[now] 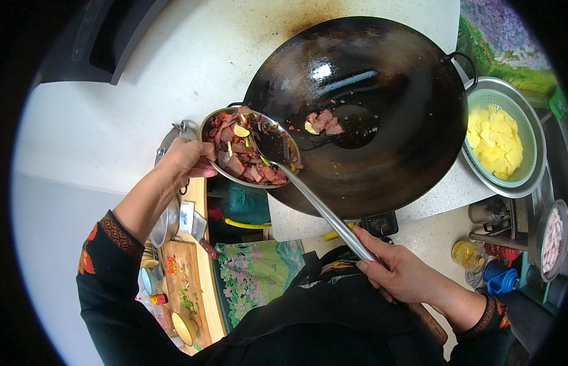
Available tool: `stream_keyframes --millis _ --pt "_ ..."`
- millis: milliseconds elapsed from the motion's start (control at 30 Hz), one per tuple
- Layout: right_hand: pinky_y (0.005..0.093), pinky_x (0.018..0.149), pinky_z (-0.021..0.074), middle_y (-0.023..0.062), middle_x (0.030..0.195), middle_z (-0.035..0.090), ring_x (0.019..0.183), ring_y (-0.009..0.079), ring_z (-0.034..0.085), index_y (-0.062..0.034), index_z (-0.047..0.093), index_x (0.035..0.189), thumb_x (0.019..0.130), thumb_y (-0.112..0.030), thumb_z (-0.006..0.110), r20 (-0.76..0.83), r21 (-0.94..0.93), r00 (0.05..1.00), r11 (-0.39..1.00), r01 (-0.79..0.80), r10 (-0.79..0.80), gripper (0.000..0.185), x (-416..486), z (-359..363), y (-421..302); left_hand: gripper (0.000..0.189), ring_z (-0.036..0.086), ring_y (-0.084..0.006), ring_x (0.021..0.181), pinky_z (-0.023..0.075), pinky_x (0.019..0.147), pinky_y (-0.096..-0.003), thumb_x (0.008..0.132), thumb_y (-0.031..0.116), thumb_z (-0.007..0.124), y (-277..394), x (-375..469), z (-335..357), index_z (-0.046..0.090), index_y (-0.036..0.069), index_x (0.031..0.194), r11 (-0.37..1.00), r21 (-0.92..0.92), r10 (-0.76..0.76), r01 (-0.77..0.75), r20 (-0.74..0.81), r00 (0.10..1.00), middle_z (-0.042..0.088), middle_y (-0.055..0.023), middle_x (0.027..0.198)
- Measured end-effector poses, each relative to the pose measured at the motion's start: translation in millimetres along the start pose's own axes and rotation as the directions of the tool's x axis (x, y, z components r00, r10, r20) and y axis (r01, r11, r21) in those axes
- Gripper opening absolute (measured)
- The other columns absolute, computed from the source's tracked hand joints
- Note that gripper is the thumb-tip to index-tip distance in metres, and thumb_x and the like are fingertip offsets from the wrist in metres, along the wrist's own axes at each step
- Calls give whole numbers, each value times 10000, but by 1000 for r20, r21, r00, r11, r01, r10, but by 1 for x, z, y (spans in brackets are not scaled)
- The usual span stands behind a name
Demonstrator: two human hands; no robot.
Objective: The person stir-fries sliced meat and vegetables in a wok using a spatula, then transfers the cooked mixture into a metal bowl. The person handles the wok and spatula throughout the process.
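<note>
My left hand (pixel 190 158) grips the rim of a round metal dish (pixel 236 183), which is tilted beside the left edge of a large dark wok (pixel 384 178). Sliced meat (pixel 236 164) with bits of red and green and pale yellow slices fills the dish. In my right hand (pixel 391 270) is the long handle of a metal spatula (pixel 327 206); its dark blade lies over the dish, among the meat. A small heap of meat slices (pixel 325 122) and one yellow piece rest in the wok, next to a pool of oil.
Right of the wok, a green colander (pixel 531 137) of sliced potatoes sits in a metal basin (pixel 540 160). A cleaver (pixel 201 231) and a wooden cutting board (pixel 185 274) with chopped vegetables lie at lower left. A plate of pale pieces (pixel 554 238) stands far right, near an oil bottle (pixel 467 255).
</note>
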State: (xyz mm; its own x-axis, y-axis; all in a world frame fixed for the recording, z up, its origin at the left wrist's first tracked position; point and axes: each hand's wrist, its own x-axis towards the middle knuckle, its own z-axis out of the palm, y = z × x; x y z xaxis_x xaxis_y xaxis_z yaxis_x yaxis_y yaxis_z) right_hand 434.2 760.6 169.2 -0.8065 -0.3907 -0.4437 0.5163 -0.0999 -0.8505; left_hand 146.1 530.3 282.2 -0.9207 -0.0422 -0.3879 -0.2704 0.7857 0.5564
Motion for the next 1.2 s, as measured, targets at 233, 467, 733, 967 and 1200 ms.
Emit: stream_keyframes --millis 233,467,733,967,1200 --pt "212 494 447 -8 646 441 506 66 459 -180 80 1522 998 -196 430 11 15 1000 1000 -23 23 630 -1 -1 1 131 612 -221 456 552 408 -289 798 18 520 6 -1 1 527 -98 858 996 87 -21 17 46 999 588 -142 625" --pt "221 489 449 3 672 461 517 74 478 -162 91 1520 996 -204 433 22 7 1000 1000 3 -3 627 -1 -2 2 166 602 -234 435 537 387 -317 821 40 517 7 -1 -1 553 -118 786 990 142 3 -18 103 995 583 -171 581" --pt "214 484 445 -10 634 431 491 67 456 -192 77 1522 999 -189 429 16 39 999 999 -32 31 631 -1 -1 2 179 605 -252 433 544 385 -334 828 19 510 7 -2 0 552 -146 771 987 148 40 -58 120 992 587 -194 579" --pt "221 490 441 -6 642 436 505 74 466 -182 85 1522 996 -197 438 16 13 1000 1000 4 -4 633 -1 -2 2 159 604 -247 427 549 384 -338 824 2 505 9 -6 1 539 -142 767 992 115 37 -48 99 994 581 -182 568" --pt "227 498 448 -1 678 448 526 80 475 -171 94 1521 989 -209 458 28 24 999 999 -24 23 645 -2 -2 2 153 609 -248 433 550 386 -337 812 0 516 9 -7 2 541 -142 762 992 115 37 -47 88 995 580 -180 568"
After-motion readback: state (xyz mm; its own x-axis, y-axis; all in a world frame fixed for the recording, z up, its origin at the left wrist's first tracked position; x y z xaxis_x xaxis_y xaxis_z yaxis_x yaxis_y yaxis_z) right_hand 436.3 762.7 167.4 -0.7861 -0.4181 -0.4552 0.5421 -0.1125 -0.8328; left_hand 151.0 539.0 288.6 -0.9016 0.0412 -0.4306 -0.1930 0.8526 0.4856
